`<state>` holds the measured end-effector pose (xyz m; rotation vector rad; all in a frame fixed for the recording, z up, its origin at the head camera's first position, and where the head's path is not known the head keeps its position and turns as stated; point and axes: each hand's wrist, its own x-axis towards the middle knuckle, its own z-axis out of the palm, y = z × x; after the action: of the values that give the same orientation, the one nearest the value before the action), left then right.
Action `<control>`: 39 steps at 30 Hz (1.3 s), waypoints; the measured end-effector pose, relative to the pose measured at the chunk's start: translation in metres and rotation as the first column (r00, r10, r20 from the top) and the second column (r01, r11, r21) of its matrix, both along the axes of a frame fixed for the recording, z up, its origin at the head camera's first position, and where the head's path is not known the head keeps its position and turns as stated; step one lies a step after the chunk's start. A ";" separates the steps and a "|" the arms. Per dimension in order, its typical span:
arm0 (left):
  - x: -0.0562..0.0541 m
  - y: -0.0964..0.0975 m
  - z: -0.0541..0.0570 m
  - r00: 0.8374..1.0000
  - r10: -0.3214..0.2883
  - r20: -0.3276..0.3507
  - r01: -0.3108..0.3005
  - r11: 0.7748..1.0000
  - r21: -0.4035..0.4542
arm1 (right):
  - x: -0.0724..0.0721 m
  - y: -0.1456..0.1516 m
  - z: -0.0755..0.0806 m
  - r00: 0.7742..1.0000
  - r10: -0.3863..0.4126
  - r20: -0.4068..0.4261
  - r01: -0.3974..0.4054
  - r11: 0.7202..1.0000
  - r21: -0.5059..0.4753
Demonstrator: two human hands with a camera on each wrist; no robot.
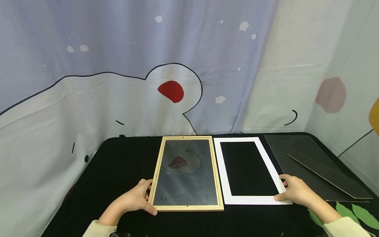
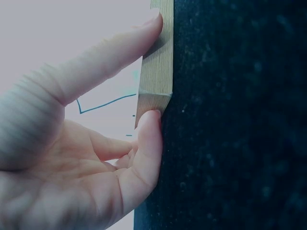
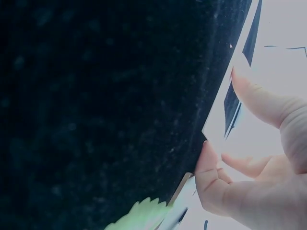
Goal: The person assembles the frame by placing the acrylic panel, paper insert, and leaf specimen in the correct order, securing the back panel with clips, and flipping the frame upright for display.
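Note:
A pale wooden picture frame [image 1: 201,208] lies on the black cloth, a clear reflective pane [image 1: 189,187] inside it. Its lower left corner is in my left hand [image 1: 134,199]: thumb on the bottom edge, fingers at the left side. The left wrist view shows the thumb and a bent finger on either side of that wooden corner [image 2: 158,67]. Beside the frame, across a narrow gap, lies a white rectangular mat [image 1: 251,200] with a cut-out middle. My right hand [image 1: 296,191] pinches its lower right corner [image 3: 216,122] between thumb and fingers.
To the right lies a dark backing board [image 1: 278,148], with a narrower dark piece [image 1: 322,171] resting slantwise over it. Green leaves [image 1: 365,215] show at the lower right corner. A printed curtain [image 1: 118,39] hangs behind the black-covered table [image 1: 127,158].

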<state>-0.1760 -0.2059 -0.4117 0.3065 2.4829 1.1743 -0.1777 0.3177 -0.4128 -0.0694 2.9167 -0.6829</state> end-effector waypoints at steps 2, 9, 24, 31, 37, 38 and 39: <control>0.000 0.000 0.000 1.000 0.001 0.002 -0.001 1.000 0.001 | 0.000 0.000 0.000 1.000 -0.009 0.006 0.009 1.000 -0.008; 0.000 0.000 0.001 1.000 0.016 0.014 -0.016 1.000 -0.010 | 0.001 0.000 0.001 0.998 -0.061 0.004 0.061 0.997 -0.038; 0.000 0.000 0.000 1.000 0.011 0.014 -0.011 1.000 -0.007 | 0.002 0.005 -0.001 0.997 -0.070 0.016 0.072 0.986 -0.150; -0.001 0.000 -0.001 1.000 0.010 0.015 -0.009 1.000 -0.007 | 0.006 0.009 0.000 0.998 -0.055 0.031 0.061 0.966 -0.251; -0.002 0.000 -0.001 1.000 0.018 0.024 -0.018 1.000 -0.008 | 0.011 0.014 0.002 0.994 0.012 0.107 0.036 0.900 -0.435; -0.002 -0.001 -0.001 0.999 0.020 0.026 -0.020 1.000 -0.006 | 0.012 0.015 0.002 0.993 0.025 0.115 0.031 0.889 -0.456; -0.002 -0.001 -0.001 0.999 0.021 0.028 -0.021 1.000 -0.007 | 0.012 0.017 0.002 0.992 0.036 0.121 0.025 0.881 -0.472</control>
<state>-0.1780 -0.2064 -0.4130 0.2612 2.4712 1.1704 -0.1653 0.3342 -0.4104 -0.0829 2.5609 -1.3325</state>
